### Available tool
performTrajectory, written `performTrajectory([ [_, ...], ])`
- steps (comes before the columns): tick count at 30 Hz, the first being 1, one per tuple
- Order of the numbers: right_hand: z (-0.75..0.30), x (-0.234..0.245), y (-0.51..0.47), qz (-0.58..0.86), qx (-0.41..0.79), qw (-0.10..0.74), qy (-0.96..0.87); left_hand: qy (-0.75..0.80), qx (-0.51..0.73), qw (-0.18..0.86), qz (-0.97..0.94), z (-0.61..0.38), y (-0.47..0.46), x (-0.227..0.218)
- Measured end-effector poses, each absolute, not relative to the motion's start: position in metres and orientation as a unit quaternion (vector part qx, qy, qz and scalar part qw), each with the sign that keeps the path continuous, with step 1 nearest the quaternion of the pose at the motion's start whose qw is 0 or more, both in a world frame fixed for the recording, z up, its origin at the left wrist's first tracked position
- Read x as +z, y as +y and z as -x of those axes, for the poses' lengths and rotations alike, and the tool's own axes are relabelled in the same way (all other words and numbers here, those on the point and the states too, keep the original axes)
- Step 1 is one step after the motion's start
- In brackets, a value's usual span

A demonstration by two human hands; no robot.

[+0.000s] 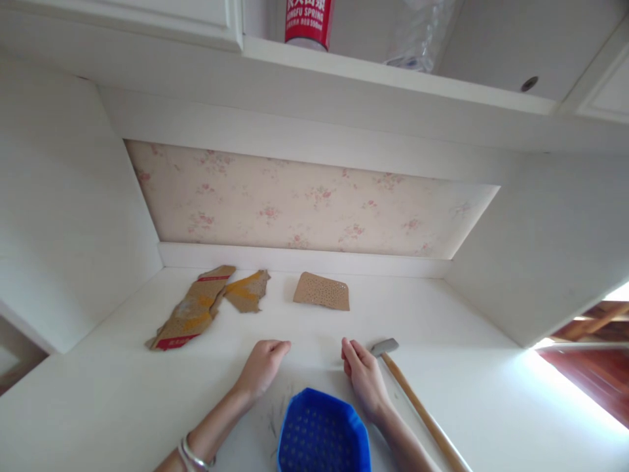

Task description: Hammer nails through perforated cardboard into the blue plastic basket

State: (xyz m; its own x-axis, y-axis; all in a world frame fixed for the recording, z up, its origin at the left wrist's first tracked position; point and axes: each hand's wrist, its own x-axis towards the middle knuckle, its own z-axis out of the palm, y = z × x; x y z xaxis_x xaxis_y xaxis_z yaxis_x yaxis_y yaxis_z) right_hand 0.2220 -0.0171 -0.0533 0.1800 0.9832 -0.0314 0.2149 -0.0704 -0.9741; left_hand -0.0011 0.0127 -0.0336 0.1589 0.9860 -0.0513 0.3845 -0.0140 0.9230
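My left hand (262, 367) rests on the white desk top (98, 393), its fingers curled under loosely with nothing visible in them. My right hand (364, 377) lies on its edge a little to the right, fingers together and pointing away, holding nothing. Between my wrists stands a blue perforated basket (322, 436). A hammer (417, 406) with a wooden handle and grey head lies just right of my right hand, not touched. Farther back lie a perforated brown cardboard piece (322, 292) and two torn cardboard pieces (191, 314) (248, 292).
The desk sits in a white alcove with side panels (63, 216) and a floral back wall (304, 203). A shelf above carries a red-labelled bottle (308, 23) and a clear plastic item (417, 33). A few thin dark nails or marks lie left of the basket.
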Motion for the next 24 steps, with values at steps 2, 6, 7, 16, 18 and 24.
performTrajectory([
  [2,-0.223,-0.054,-0.017,0.604,0.410,0.465,-0.501,0.552,0.341,0.436,-0.624,0.000,0.013,-0.033],
  [6,-0.223,-0.054,-0.017,0.603,0.405,0.451,-0.519,0.556,0.337,0.431,-0.626,-0.002,0.013,-0.034],
  [7,-0.223,-0.055,-0.017,0.603,0.404,0.449,-0.521,0.557,0.337,0.430,-0.626,-0.002,0.013,-0.034],
  [16,-0.222,-0.060,-0.017,0.603,0.404,0.438,-0.531,0.544,0.332,0.434,-0.637,0.000,0.015,-0.042],
  [18,-0.222,-0.060,-0.019,0.603,0.405,0.436,-0.531,0.539,0.332,0.438,-0.638,0.002,0.015,-0.043],
  [24,-0.222,-0.057,-0.022,0.601,0.406,0.435,-0.534,0.534,0.335,0.441,-0.639,0.004,0.014,-0.044],
])
